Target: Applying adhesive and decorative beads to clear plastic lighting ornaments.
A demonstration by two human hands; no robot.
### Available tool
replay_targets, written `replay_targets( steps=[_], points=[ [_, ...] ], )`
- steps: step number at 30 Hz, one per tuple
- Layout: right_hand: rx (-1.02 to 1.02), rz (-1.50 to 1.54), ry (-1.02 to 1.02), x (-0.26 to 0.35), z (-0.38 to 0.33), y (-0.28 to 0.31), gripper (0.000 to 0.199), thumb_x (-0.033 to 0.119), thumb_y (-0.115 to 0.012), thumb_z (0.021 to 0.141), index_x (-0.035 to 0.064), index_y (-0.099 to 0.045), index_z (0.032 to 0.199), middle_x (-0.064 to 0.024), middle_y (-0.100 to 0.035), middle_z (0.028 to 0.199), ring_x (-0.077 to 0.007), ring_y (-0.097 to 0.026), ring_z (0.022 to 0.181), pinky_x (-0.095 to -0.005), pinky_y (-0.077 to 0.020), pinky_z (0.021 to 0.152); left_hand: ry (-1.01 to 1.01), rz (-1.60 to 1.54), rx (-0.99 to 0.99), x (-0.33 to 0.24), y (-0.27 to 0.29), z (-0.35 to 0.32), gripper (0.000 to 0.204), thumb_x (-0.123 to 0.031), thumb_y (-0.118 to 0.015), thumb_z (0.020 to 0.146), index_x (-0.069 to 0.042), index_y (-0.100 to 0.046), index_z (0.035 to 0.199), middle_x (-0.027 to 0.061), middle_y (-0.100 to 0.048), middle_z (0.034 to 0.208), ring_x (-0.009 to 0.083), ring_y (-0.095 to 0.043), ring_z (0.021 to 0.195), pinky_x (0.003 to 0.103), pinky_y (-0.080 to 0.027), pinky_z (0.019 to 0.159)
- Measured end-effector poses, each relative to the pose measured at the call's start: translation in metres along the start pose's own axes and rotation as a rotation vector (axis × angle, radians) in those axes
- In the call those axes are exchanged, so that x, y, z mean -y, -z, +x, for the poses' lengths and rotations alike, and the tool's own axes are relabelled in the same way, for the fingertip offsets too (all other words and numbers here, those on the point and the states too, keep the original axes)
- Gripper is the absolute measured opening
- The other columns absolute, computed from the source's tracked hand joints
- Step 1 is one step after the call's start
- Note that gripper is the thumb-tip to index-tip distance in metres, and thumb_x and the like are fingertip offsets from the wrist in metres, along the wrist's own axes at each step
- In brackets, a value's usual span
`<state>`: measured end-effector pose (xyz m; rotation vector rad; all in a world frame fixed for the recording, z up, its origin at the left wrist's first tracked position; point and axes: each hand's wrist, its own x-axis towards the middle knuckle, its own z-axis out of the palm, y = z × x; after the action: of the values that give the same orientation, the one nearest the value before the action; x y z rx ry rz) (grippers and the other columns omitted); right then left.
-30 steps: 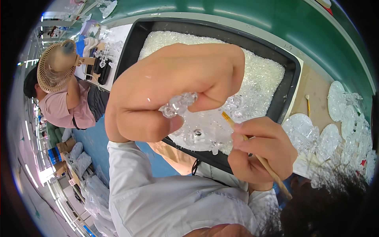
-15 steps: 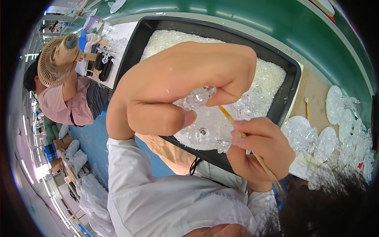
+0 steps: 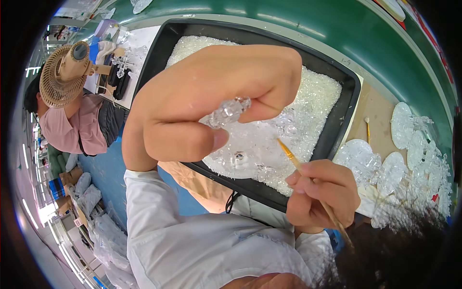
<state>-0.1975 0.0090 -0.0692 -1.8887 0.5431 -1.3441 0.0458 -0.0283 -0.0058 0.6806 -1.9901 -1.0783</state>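
Note:
My left hand (image 3: pixel 211 101) is raised over the black tray (image 3: pixel 352 94), its fingers closed around a clear, faceted plastic-looking piece (image 3: pixel 230 111). Part of that piece is hidden by my fingers. My right hand (image 3: pixel 327 192) pinches a thin paintbrush (image 3: pixel 321 195) with a light wooden handle and a yellowish tip. The brush tip points toward the piece but stands apart from it. Below both hands, the tray holds white, glittering granules (image 3: pixel 317 96), with a clear rounded object (image 3: pixel 245 144) bearing several small clear parts lying on them.
Several clear oval pieces (image 3: pixel 356 156) lie to the right of the tray, near a small yellow-handled brush (image 3: pixel 368 130). A green surface (image 3: pixel 298 19) runs behind the tray. At the left, a beige fan (image 3: pixel 65 72) stands in front of another person in pink (image 3: pixel 72 125).
The brush tip has drawn back from the clear piece, toward the lower right. My left hand still holds the piece, and the whole view has shifted slightly.

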Motion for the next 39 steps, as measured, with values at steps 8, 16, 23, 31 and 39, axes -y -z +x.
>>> replay_targets(
  steps=[8, 16, 23, 31, 39],
  points=[
    [0.007, -0.063, -0.008, -0.002, 0.002, 0.000, 0.021, -0.005, -0.061, 0.075, 0.0031, -0.054, 0.093, -0.0190, -0.062, 0.084, -0.0211, -0.064, 0.052, -0.0300, -0.0555, 0.049, -0.020, 0.006, 0.037, -0.001, 0.001, 0.002, 0.021, -0.022, -0.053, 0.054, -0.013, -0.038, 0.067, 0.0126, -0.048, 0.078, 0.0162, -0.038, 0.060, 0.027, -0.031, 0.052],
    [0.046, 0.029, -0.019, -0.001, -0.003, 0.000, 0.023, -0.005, -0.062, 0.076, 0.0038, -0.054, 0.096, -0.0177, -0.061, 0.086, -0.0219, -0.065, 0.057, -0.0301, -0.0563, 0.052, 0.002, 0.021, 0.104, -0.002, 0.006, 0.002, 0.022, -0.021, -0.053, 0.053, -0.013, -0.040, 0.068, 0.0129, -0.049, 0.080, 0.0162, -0.038, 0.060, 0.026, -0.032, 0.052],
    [-0.003, -0.065, -0.002, -0.001, 0.000, -0.004, 0.024, -0.007, -0.063, 0.076, 0.0035, -0.054, 0.095, -0.0173, -0.060, 0.088, -0.0220, -0.066, 0.060, -0.0292, -0.0554, 0.052, -0.035, 0.026, 0.130, -0.002, 0.007, 0.003, 0.023, -0.021, -0.054, 0.054, -0.012, -0.040, 0.069, 0.0127, -0.049, 0.080, 0.0161, -0.038, 0.060, 0.026, -0.033, 0.051],
    [0.092, -0.014, -0.018, 0.000, -0.003, -0.001, 0.024, -0.008, -0.062, 0.078, 0.0033, -0.055, 0.097, -0.0179, -0.060, 0.089, -0.0219, -0.067, 0.061, -0.0300, -0.0559, 0.053, -0.024, 0.038, 0.173, 0.000, 0.010, 0.002, 0.022, -0.020, -0.055, 0.056, -0.012, -0.041, 0.071, 0.0127, -0.049, 0.082, 0.0165, -0.038, 0.061, 0.027, -0.034, 0.052],
    [0.046, -0.072, 0.034, 0.001, 0.000, -0.001, 0.024, -0.011, -0.062, 0.074, 0.0017, -0.056, 0.094, -0.0200, -0.062, 0.087, -0.0224, -0.067, 0.062, -0.0308, -0.0564, 0.053, -0.014, 0.048, 0.164, -0.004, 0.009, 0.004, 0.021, -0.020, -0.055, 0.056, -0.012, -0.041, 0.070, 0.0127, -0.049, 0.082, 0.0166, -0.038, 0.062, 0.027, -0.034, 0.053]
  ],
)
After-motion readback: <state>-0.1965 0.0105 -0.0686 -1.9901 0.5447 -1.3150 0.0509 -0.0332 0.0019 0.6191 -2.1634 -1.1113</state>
